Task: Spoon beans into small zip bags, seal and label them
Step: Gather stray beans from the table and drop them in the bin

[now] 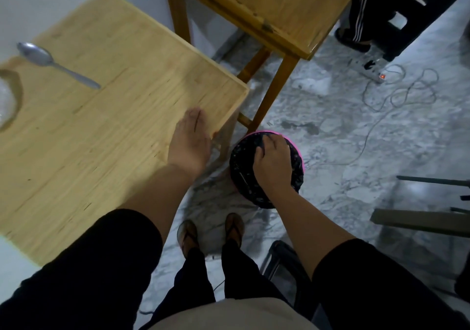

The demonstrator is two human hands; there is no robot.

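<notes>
A metal spoon (54, 64) lies on the pale wooden table (106, 106), far left. At the left edge a clear glass bowl (6, 101) is partly cut off. My left hand (190, 141) rests flat on the table near its right edge, fingers straight. My right hand (273, 162) reaches down to a pink bin (296, 149) lined with a black plastic bag (241, 169) on the floor beside the table; its fingers curl into the bag's folds. What the fingers hold is hidden. No beans or zip bags show.
A darker wooden table (274, 7) stands behind. Another person's striped trouser legs (361, 12) are at top right. A power strip (372, 71) and loose cables (399, 95) lie on the marble floor. A black chair frame (282, 261) is near my feet. Boards lie at right.
</notes>
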